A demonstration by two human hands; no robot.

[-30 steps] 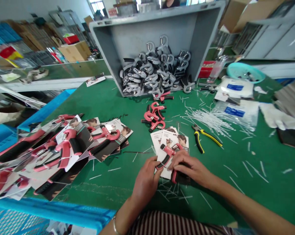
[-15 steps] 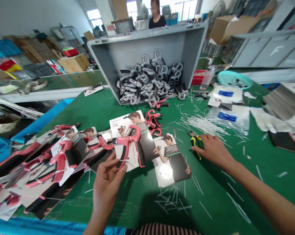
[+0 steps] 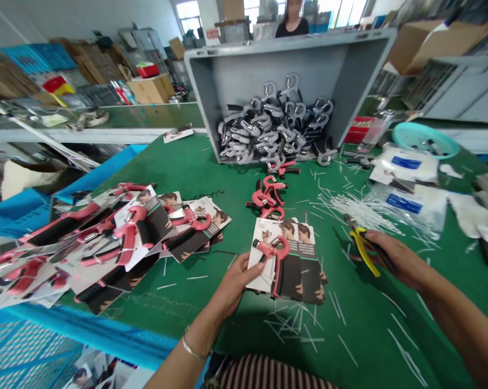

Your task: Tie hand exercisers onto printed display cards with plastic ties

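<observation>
My left hand (image 3: 232, 283) pinches the left edge of a printed backing card (image 3: 293, 278) with a red and black hand grip strengthener (image 3: 283, 249) on it. That card overlaps more printed cards (image 3: 312, 278) on the green table. In my right hand (image 3: 395, 259) are yellow-and-black cutting pliers (image 3: 363, 249), their jaws pointing up and away from me. Behind the cards lie several loose red hand grips (image 3: 268, 194). White cable ties (image 3: 349, 209) are heaped beyond the pliers.
A grey crate (image 3: 203, 97) on its side holds many grey hand grips (image 3: 264, 129). Carded red grips (image 3: 130, 232) are piled at the left. Plastic bags (image 3: 409, 202), a white glove (image 3: 473, 216) and a turquoise bowl (image 3: 426, 138) are at the right. Another person (image 3: 293, 24) is behind the crate.
My left hand has brought the carded grip right and down over the other cards. My right hand has picked the pliers up off the table. The view has turned left.
</observation>
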